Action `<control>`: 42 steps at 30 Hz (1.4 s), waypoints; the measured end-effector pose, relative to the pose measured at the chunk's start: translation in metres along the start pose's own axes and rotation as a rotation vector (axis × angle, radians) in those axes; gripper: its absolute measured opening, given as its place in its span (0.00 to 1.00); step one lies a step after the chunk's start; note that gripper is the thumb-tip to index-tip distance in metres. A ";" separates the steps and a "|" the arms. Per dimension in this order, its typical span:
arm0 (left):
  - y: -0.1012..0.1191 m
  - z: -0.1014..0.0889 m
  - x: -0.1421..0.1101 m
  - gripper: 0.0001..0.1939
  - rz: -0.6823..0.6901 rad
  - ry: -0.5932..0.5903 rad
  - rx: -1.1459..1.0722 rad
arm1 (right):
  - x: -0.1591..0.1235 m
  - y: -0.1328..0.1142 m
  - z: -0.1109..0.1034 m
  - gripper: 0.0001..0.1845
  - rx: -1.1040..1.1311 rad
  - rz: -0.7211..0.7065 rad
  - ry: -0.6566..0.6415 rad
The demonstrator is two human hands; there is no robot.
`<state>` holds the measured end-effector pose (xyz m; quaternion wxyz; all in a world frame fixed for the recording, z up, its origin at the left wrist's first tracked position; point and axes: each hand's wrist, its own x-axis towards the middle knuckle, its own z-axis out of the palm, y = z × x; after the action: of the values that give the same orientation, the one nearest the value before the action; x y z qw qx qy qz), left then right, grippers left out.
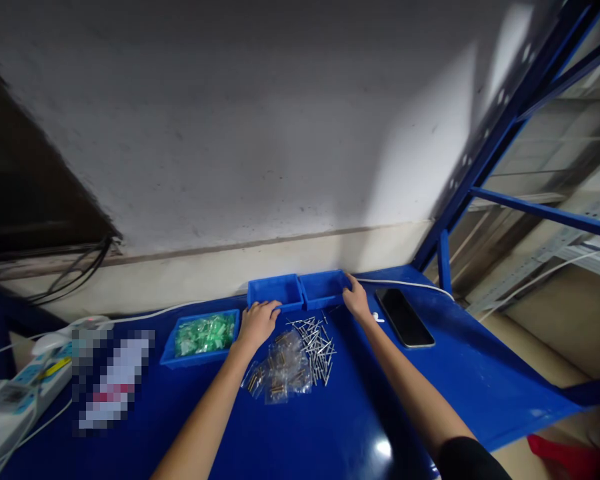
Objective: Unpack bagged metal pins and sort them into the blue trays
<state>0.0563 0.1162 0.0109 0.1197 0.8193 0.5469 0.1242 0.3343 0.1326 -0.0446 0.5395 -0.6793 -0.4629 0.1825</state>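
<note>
Two small blue bins stand side by side at the back of the blue table [330,427]. My left hand [257,321] grips the front rim of the left bin [275,292], fingers curled over its edge. My right hand [356,298] holds the right corner of the right bin [324,288]. Both bins look empty. Just in front of them lies a loose pile of metal pins [316,340] and several clear bags of small parts [280,365].
A third blue bin [200,337] with green bagged parts sits to the left. A black phone [404,317] lies to the right with a white cable [405,284] behind it. A power strip [15,393] is at the far left. Blue shelf posts [444,260] rise at the right.
</note>
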 end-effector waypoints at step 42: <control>-0.081 -0.086 -0.123 0.46 -0.033 -0.034 -0.397 | -0.245 -0.130 -0.044 0.13 0.199 0.002 -0.223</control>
<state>-0.0881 0.0382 0.0561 0.2901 0.7724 0.5230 0.2138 0.1876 -0.0958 0.0260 0.5495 -0.5983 -0.4988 0.3022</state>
